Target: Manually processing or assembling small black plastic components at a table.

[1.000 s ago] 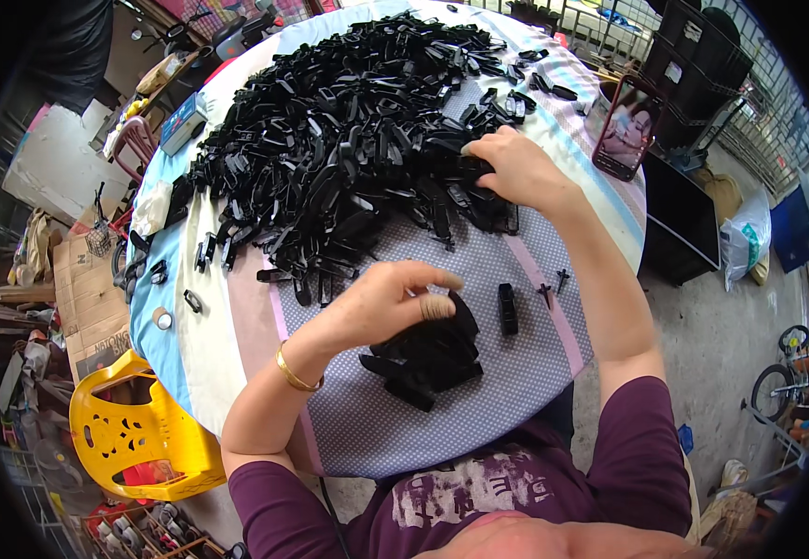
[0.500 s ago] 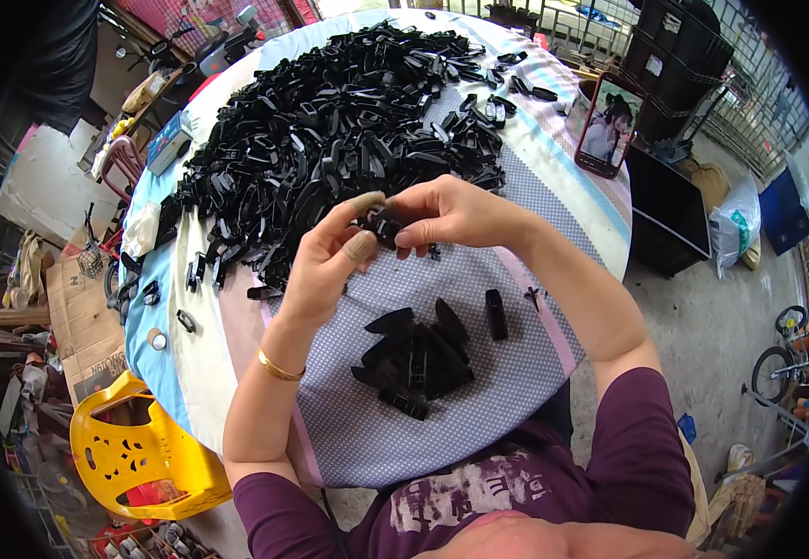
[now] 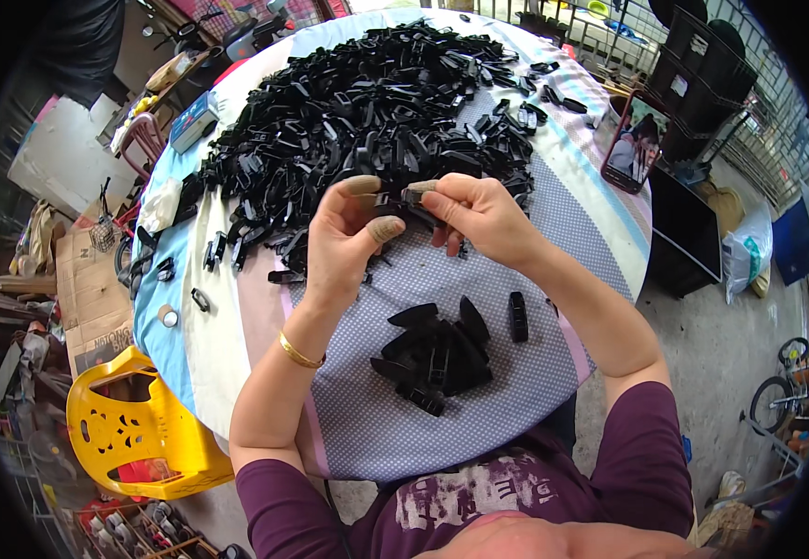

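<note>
Both my hands are raised over the near edge of a large heap of black plastic clip-like parts (image 3: 330, 130). My right hand (image 3: 488, 219) pinches a small black plastic part (image 3: 418, 197) between thumb and fingers. My left hand (image 3: 337, 242) is beside it, thumb and forefinger apart; tape or finger covers wrap their tips. Black pieces show behind the left fingers, and I cannot tell whether any touches them. Closer to me lies a small pile of black parts (image 3: 442, 359), some with flat oval blades. A single black part (image 3: 517, 317) lies just right of that pile.
The round table (image 3: 349, 447) is covered with patterned cloth. A phone (image 3: 635, 142) stands at its right edge, and a blue box (image 3: 192, 123) is at the left. A yellow plastic chair (image 3: 134, 433) is at lower left. Black crates (image 3: 684, 233) stand to the right.
My hands have moved apart from their shared hold on a black part; the left fingers have spread, and the right hand keeps a part. The whole view has shifted slightly.
</note>
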